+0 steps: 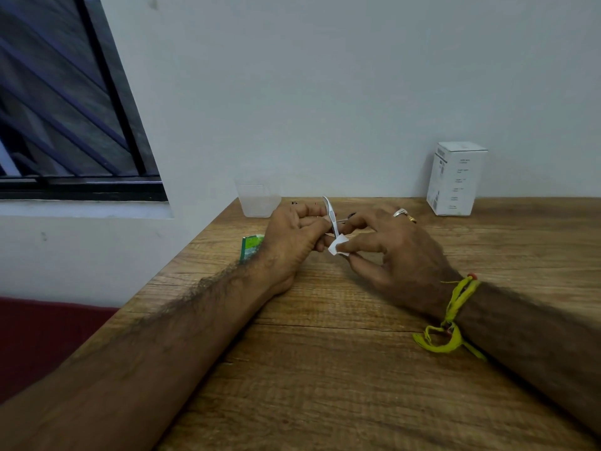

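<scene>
The slim white plastic spoon stands nearly upright, just above the wooden table and right between the two hands. The left hand curls its fingers around the handle, gripping it. The right hand pinches a small white scrap of paper at the spoon's lower end between thumb and forefinger, its other fingers spread loosely. A silver ring sits on one right finger and a yellow-green thread band wraps that wrist.

A green printed sachet peeks out from under the left wrist, its lettering too blurred to read. Behind the left hand stands a clear plastic cup. Far right against the wall is a white cardboard box, with rows of grey print too small to read.
</scene>
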Available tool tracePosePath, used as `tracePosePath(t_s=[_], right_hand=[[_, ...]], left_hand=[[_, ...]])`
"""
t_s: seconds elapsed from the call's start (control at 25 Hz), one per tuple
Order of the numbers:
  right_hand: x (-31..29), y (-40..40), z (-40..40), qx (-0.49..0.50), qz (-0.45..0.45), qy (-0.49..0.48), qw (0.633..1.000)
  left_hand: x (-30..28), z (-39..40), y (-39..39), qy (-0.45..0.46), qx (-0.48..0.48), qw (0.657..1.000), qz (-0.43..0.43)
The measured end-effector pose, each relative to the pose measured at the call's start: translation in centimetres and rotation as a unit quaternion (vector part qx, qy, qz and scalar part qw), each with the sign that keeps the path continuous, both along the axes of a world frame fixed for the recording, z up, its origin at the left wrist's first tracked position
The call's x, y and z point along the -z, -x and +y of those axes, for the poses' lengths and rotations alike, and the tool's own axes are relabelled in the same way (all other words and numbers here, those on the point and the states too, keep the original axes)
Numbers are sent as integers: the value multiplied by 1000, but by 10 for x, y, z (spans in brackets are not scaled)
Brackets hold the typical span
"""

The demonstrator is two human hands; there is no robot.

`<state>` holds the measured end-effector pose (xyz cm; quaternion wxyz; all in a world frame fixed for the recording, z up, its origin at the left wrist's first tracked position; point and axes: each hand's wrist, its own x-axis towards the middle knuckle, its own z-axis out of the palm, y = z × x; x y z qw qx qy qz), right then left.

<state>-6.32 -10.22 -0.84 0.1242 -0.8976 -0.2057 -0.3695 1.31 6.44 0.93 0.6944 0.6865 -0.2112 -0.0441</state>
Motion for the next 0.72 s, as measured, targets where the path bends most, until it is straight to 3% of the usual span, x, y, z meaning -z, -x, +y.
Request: tracePosePath(t_s=[0.32,0.36,0.44,0.52,0.6,0.72], right_hand=[[-3,4,3,5,-9,25,1000],[-3,4,3,-1,-6,2,1000],[-5,5,5,-12,2,-140,990],[-8,3,6,-2,25,-340,940],[-10,0,6,5,75,-496,865],[-11,-4,5,2,131,-626,769]], left_hand=[[-4,1,3,2,-21,1000,6],[-5,1,5,-3,-23,1000,2],[-6,3,7,-10,-27,999,-18],[-5,3,9,-15,-23,999,-40],[-4,1,11,-24,-12,998,-57],[-2,-2,14,-38,-5,997,-63]])
